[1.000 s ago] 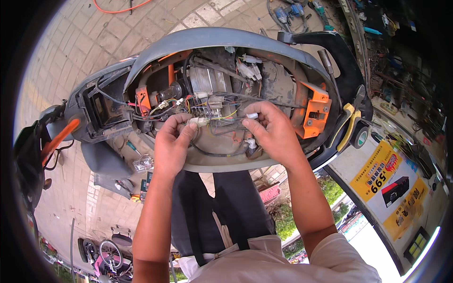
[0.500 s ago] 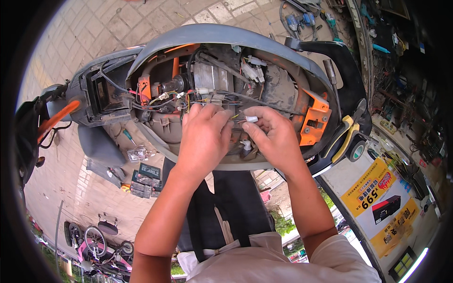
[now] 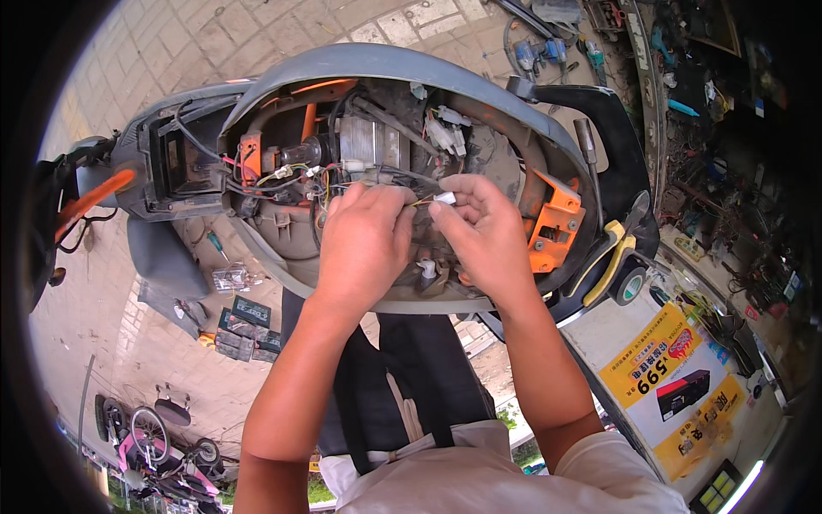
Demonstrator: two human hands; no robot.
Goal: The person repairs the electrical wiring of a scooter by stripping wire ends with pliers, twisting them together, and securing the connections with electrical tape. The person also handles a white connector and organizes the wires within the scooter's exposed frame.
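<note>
My right hand (image 3: 481, 240) pinches a small white connector (image 3: 445, 198) between thumb and fingers over the open body (image 3: 360, 62) of a scooter. Thin wires (image 3: 421, 203), one of them yellowish, run from the connector toward my left hand (image 3: 364, 244). The left fingers are curled closed on these wires, their tips mostly hidden behind the back of the hand. Beyond my hands, a finned metal box (image 3: 374, 141) sits among tangled wires, with loose white connectors (image 3: 445, 133) to its right. Another pale plug (image 3: 426, 269) lies below, between my wrists.
An orange metal bracket (image 3: 556, 223) stands right of my right hand. Yellow-handled pliers (image 3: 610, 257) rest on the scooter's right end. A green-handled screwdriver (image 3: 217, 245) and dark battery-like blocks (image 3: 248, 325) are on the paving. A poster-covered surface (image 3: 599, 338) stands at lower right.
The scooter and its surroundings have shifted slightly left in view. The white connector has turned a little in my right fingers, and both hands keep their hold close together.
</note>
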